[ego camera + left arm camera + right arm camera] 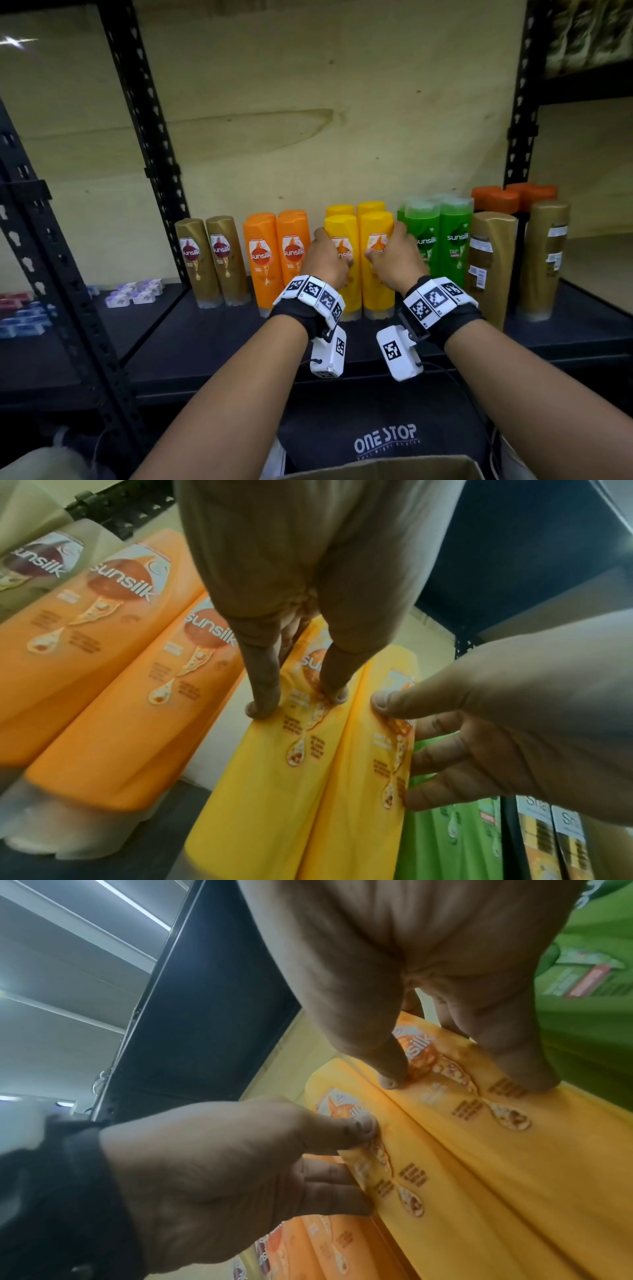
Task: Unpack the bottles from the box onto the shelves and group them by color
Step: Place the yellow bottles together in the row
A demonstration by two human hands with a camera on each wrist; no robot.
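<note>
Yellow bottles [359, 263] | both hands grip one each | left hand [327, 262] | right hand [394, 260]

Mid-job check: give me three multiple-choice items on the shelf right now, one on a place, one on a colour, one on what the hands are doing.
1. Directly right of the yellow bottles stand:
A. green bottles
B. orange bottles
C. small boxes

2. The two bottles at the far left of the row are:
A. green
B. gold-brown
C. yellow

3. The hands are:
A. both idle
B. each gripping a front yellow bottle
C. lifting the box

Answers:
1 A: the green bottles adjoin the yellow group.
2 B: gold-brown bottles end the row.
3 B: left hand and right hand each wrap one.
</note>
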